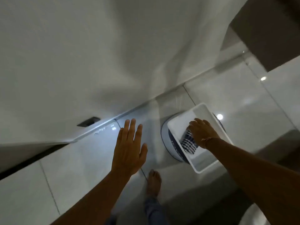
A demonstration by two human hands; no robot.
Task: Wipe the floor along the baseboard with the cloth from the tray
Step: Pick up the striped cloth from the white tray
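Left to right from where I'm watching: baseboard (pixel 103 123) runs along the wall, my left hand (pixel 129 146) hangs flat and spread over the floor (pixel 81 159), holding nothing. Right hand (pixel 202 133) is down in the white tray (pixel 209 166), fingers on the striped cloth (pixel 188 143), can't tell if they've closed yet. It looks soft, light and floppy, so I'd pinch a bunched fold.

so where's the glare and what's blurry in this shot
Head view: bright ceiling-light spots glare off the glossy floor tiles at right and along the baseboard; the wall is smeared by motion blur; the striped cloth in the tray is soft; straight edges bow from the wide lens.
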